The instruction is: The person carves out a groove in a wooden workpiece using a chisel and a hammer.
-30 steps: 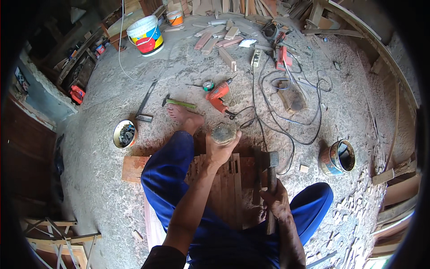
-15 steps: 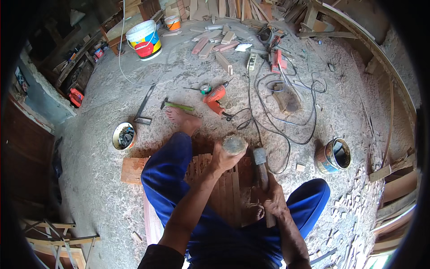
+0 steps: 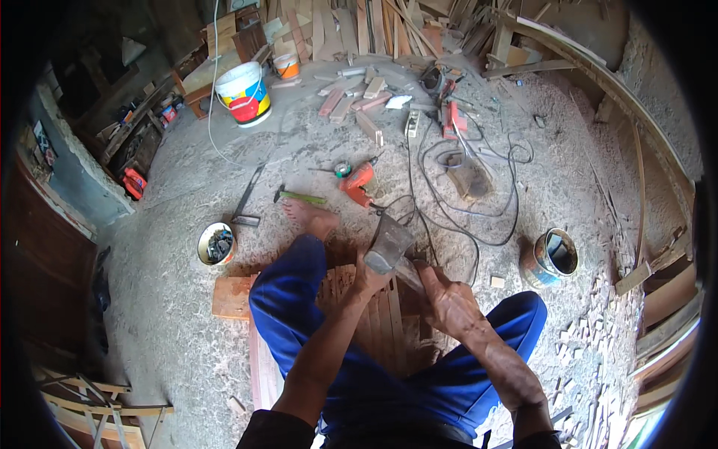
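- Head view looks down on a person seated on a sawdust-covered floor (image 3: 187,329), legs in blue trousers (image 3: 299,299) spread to either side.
- Under the legs lies a panel of reddish wooden slats (image 3: 378,314), one plank end (image 3: 232,295) jutting out to the left.
- Right hand (image 3: 449,303) rests low over the slats, fingers curled around a tool handle whose end is hidden beneath the hand.
- Left hand (image 3: 370,273) is raised just above the slats, fingers closed around the base of a grey hammer-like tool head (image 3: 389,239) that tilts up and away; the two hands are just beside each other.
- Bare foot (image 3: 310,217) sits on the floor beyond the left knee.
- Left of the foot stands a small tin (image 3: 217,243) holding dark bits; to the right, well apart, stands an open can (image 3: 553,258).
- Just past the foot lie a green-handled hammer (image 3: 299,196), a metal square (image 3: 247,202) and a red drill (image 3: 359,179).
- Black cables (image 3: 464,194) loop across the floor beyond the hands.
- Further off sit a white bucket (image 3: 243,93) with coloured marks, wood offcuts (image 3: 351,101) and stacked timber (image 3: 389,30) along the wall.
- Curved wooden strips (image 3: 636,127) line the right side.
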Tool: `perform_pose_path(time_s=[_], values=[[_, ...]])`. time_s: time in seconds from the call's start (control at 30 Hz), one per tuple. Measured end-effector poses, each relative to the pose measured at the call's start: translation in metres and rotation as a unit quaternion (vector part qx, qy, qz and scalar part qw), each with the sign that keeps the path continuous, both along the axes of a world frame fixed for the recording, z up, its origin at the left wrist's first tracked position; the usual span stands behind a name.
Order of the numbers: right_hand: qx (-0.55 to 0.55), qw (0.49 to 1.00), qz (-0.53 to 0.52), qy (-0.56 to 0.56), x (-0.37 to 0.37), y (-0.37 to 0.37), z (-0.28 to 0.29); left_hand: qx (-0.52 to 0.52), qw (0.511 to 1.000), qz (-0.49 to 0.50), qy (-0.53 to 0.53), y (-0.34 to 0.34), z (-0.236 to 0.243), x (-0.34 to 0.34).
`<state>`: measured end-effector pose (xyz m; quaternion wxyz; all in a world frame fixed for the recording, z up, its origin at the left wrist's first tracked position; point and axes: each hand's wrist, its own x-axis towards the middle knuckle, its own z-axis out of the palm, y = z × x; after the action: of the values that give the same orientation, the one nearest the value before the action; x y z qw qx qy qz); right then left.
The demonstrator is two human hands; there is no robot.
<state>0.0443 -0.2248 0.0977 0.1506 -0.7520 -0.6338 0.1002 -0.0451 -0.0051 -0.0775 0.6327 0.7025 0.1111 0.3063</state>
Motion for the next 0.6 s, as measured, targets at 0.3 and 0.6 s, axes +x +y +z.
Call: perform_pose_path(time_s=[0.3, 0.6], values=[[0.105, 0.994, -0.033, -0.026, -0.013, 0.012, -0.01, -0.284, 0.944, -0.053, -0.157, -0.003, -0.002, 0.0], [0.373, 0.922, -0.041, 0.097, -0.006, -0.016, 0.048, 0.156, 0.974, 0.157, -0.053, -0.024, 0.049, -0.007]])
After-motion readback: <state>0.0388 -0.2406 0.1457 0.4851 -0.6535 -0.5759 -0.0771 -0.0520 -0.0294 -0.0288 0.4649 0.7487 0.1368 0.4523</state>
